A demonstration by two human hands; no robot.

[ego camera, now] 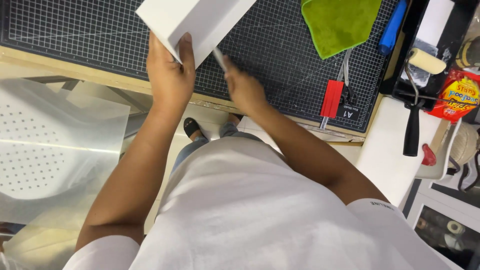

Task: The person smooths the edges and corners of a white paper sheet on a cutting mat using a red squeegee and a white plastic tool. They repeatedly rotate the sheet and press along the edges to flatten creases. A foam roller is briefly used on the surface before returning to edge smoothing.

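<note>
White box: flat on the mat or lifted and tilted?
Lifted and tilted. The left hand grips the white box at its lower corner, edges skewed against the cutting mat grid; the right hand holds a thin tool beside it.

The cloth [340, 22] lies on the cutting mat [75, 30], the paint roller [417, 85] in its tray [450, 35] to the right

Wooden table [60, 62], gridded cutting mat [280, 50]

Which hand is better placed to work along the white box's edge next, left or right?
Probably the right hand: it already grips a thin light tool whose tip meets the white box. The left hand is occupied holding that box up over the cutting mat.
</note>
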